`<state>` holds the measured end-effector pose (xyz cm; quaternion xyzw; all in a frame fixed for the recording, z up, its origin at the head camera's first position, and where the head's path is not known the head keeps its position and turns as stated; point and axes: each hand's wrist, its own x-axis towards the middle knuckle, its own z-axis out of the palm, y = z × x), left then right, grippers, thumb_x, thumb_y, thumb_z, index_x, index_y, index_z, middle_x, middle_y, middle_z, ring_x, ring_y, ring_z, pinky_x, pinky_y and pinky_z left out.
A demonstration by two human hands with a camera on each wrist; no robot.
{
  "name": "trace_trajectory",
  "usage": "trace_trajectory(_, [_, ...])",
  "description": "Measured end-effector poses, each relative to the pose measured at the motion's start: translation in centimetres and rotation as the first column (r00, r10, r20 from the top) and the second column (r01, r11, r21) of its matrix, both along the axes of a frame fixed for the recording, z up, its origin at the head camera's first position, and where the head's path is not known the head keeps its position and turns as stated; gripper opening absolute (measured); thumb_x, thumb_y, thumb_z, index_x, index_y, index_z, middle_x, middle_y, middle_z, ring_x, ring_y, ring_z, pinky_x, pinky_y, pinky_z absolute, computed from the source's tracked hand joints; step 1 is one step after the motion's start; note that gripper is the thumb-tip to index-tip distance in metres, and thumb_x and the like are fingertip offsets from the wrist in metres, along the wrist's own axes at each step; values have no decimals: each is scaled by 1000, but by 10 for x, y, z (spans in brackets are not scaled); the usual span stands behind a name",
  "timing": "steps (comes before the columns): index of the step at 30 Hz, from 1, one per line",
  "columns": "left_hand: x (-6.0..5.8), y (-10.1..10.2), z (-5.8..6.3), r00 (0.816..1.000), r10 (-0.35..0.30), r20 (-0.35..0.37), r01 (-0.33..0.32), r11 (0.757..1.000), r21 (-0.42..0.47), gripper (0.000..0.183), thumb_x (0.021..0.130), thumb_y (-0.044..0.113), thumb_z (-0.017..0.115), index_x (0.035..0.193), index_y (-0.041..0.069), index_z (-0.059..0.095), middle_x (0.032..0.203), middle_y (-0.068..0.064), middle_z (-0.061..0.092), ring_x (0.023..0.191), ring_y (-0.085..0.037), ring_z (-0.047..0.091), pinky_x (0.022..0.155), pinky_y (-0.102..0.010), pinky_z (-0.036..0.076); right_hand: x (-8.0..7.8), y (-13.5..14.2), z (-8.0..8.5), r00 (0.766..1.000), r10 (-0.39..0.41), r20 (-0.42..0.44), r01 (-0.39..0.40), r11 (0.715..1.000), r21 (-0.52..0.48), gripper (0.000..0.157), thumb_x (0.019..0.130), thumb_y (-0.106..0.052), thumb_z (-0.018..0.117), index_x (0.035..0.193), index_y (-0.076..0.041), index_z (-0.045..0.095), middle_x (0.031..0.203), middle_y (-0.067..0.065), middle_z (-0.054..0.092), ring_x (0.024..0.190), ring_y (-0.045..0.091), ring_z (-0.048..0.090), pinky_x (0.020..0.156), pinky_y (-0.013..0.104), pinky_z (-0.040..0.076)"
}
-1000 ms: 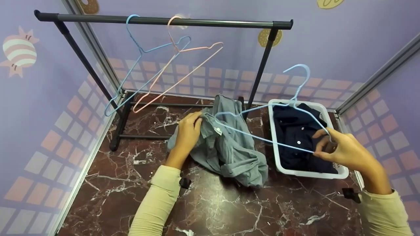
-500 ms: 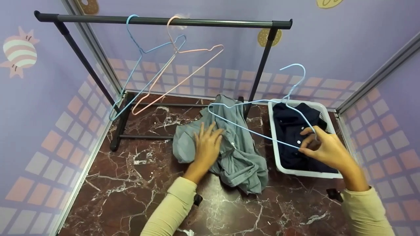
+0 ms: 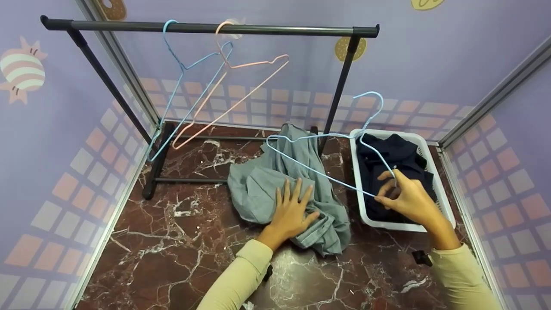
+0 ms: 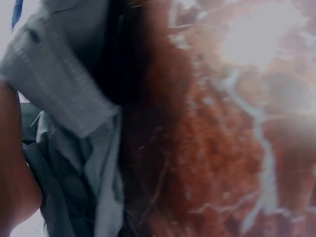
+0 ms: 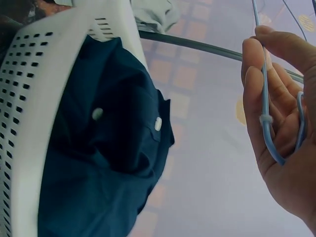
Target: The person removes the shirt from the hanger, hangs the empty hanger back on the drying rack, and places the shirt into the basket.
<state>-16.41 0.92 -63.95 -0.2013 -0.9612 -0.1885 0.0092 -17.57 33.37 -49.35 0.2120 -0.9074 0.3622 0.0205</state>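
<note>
A grey-green shirt (image 3: 258, 189) lies crumpled on the dark marbled floor in the head view. My left hand (image 3: 292, 213) rests on it with fingers spread. In the left wrist view a stitched fold of the shirt (image 4: 59, 84) shows beside that hand. My right hand (image 3: 407, 196) pinches one lower corner of a light blue clothes hanger (image 3: 323, 174), its hook pointing up and its far corner over the shirt. The right wrist view shows the hanger's bent end (image 5: 269, 128) lying inside the curled fingers of the right hand (image 5: 286, 98).
A white plastic basket (image 3: 361, 206) with dark navy clothing (image 3: 391, 148) stands on the right, below the right hand. Behind the shirt is a black clothes rack (image 3: 267, 29), with a blue hanger (image 3: 176, 90) and a pink hanger (image 3: 241, 101) on its bar. Patterned walls close in the sides.
My left hand has let go of the shirt's tagged collar, then moved right and down to lie flat on the cloth. The right hand has carried the light blue hanger left.
</note>
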Motion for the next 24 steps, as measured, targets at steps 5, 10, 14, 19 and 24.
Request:
trace_trajectory(5, [2,-1,-6,999,-45,16,46,998,-47,81,102,71,30,167,28,14,174,-15,6,157,-51,4,123,-74,7,-3,-3,-7,1000,-13,2,13,1000,21,46,81,-4,87,116,-10,59,76,-3,73,51,8,64,46,23,54])
trace_trajectory(10, [2,-8,9,998,-61,24,62,998,-33,73,103,66,38,166,31,21,173,-18,11,156,-52,11,123,-72,12,-4,-3,-8,998,-39,-41,41,998,50,46,80,-3,87,115,-9,58,75,-4,73,51,9,64,47,21,53])
trace_trajectory(14, [1,-18,34,997,-76,-13,75,996,-48,70,104,63,39,165,32,26,171,-20,20,155,-52,19,124,-69,19,-2,-4,-4,993,-69,-91,76,994,73,46,79,-3,88,114,-8,59,75,-5,73,52,11,65,47,18,51])
trace_trajectory(19, [-4,-39,84,995,-81,-62,75,993,-95,76,104,67,32,165,22,24,170,-17,22,156,-45,19,126,-61,21,-1,-8,5,984,-83,-156,101,989,112,46,79,-7,89,116,-7,61,77,-8,75,55,5,65,50,13,49])
trace_trajectory(24, [-18,-69,150,967,-66,-248,33,990,-138,69,107,55,39,158,9,36,164,-18,37,152,-42,34,127,-56,24,-1,-12,13,968,-94,-231,130,981,147,47,78,-8,90,116,-11,62,77,-12,74,57,2,65,54,11,46])
